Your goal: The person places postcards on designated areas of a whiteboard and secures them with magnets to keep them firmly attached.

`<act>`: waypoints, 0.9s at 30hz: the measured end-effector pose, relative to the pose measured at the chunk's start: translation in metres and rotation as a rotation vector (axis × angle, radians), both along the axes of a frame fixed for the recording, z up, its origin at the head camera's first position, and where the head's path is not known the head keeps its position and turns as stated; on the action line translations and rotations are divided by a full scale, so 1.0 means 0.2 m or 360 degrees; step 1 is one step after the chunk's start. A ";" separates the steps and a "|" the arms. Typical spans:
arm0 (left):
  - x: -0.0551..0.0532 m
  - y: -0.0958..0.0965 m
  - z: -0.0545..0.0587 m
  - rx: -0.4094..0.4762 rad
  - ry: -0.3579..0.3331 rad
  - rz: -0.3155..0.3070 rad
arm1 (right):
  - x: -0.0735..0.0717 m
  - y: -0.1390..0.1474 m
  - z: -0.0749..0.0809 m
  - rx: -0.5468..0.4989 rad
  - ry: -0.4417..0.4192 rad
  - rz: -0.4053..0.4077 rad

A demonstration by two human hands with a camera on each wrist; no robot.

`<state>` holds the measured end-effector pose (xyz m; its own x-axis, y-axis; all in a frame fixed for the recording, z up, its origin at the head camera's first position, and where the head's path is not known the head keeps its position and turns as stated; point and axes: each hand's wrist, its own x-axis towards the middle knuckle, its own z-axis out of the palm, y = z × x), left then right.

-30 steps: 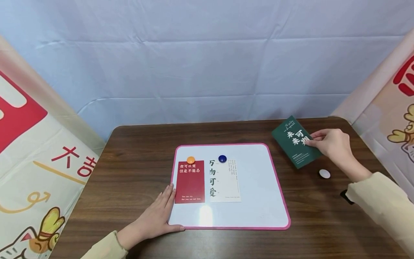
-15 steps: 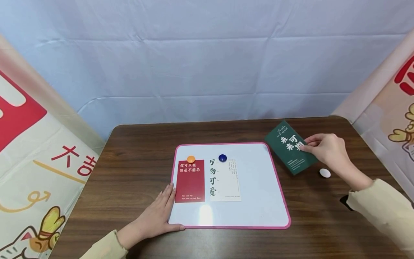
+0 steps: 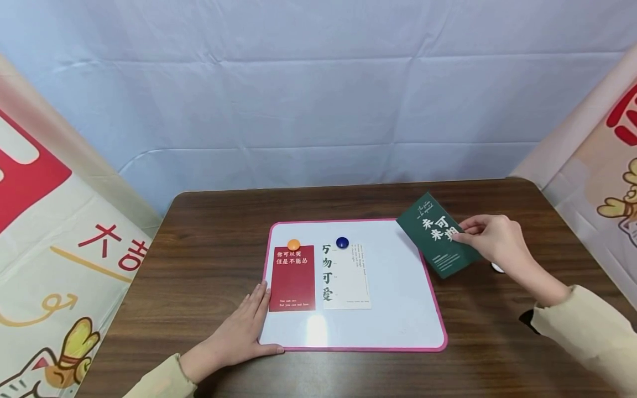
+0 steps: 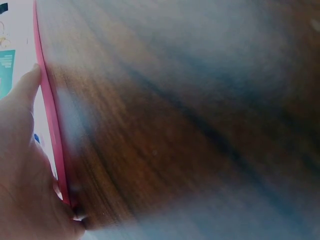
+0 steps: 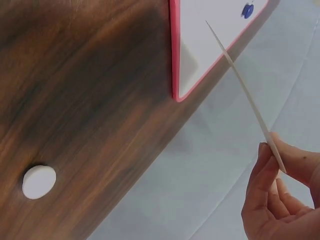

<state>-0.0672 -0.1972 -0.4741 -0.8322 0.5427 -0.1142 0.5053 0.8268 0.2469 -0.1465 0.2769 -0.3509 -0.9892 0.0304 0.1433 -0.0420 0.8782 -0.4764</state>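
Observation:
My right hand (image 3: 492,237) pinches the right edge of a dark green card (image 3: 438,237) with white lettering, tilted above the right edge of a pink-framed whiteboard (image 3: 398,326). In the right wrist view the card (image 5: 245,90) shows edge-on between thumb and fingers. My left hand (image 3: 239,331) rests with straight fingers along the board's lower left corner. On the board lie a red card (image 3: 293,282) with an orange round magnet (image 3: 294,244) at its top, and a white card (image 3: 350,282) with a dark blue magnet (image 3: 342,242) at its top.
A white round magnet (image 5: 39,182) lies on the brown wooden table (image 3: 214,237), mostly hidden by the right hand in the head view. A small black object (image 3: 528,320) lies under the right sleeve. Cloth curtains (image 3: 318,99) surround the table.
My right hand has carried the green card left and toward me, from beside the board to over its right edge. The left hand has stayed in place.

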 end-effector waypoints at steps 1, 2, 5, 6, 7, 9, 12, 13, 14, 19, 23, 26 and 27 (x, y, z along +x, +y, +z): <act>0.00 0.00 0.00 0.0002 0.0000 0.0000 | 0.01 0.00 0.00 -0.0004 -0.0004 0.0000; 0.00 0.00 0.00 0.0003 0.0002 0.0000 | 0.01 -0.01 0.00 -0.0012 -0.0008 -0.0002; 0.00 0.00 0.00 0.0002 0.0006 -0.0002 | 0.03 -0.03 -0.01 -0.0040 -0.0032 -0.0006; 0.00 0.00 0.00 0.0002 0.0009 -0.0002 | 0.03 -0.03 -0.02 -0.0048 -0.0041 -0.0009; 0.00 0.00 0.00 0.0002 0.0010 -0.0003 | 0.03 -0.04 -0.02 -0.0059 -0.0048 -0.0010; 0.00 0.00 0.00 -0.0002 0.0011 -0.0002 | 0.04 -0.05 -0.03 -0.0071 -0.0073 -0.0011; 0.00 0.00 0.00 -0.0006 0.0007 0.0001 | 0.05 -0.07 -0.04 -0.0080 -0.0122 -0.0013; 0.00 0.00 0.00 -0.0008 0.0006 0.0002 | 0.05 -0.07 -0.05 -0.0086 -0.0144 -0.0015; 0.00 0.00 0.00 -0.0010 0.0005 0.0002 | 0.05 -0.08 -0.05 -0.0092 -0.0164 -0.0014; 0.00 0.00 0.00 -0.0014 -0.0004 0.0007 | 0.06 -0.10 -0.07 -0.0151 -0.0283 -0.0042; 0.00 0.00 0.00 -0.0010 -0.0003 0.0006 | 0.07 -0.11 -0.09 -0.0221 -0.0382 -0.0078; 0.00 0.00 0.00 -0.0011 0.0001 0.0001 | 0.07 -0.12 -0.11 -0.0280 -0.0421 -0.0100; 0.00 0.00 0.00 -0.0013 0.0004 -0.0001 | 0.08 -0.12 -0.12 -0.0303 -0.0432 -0.0103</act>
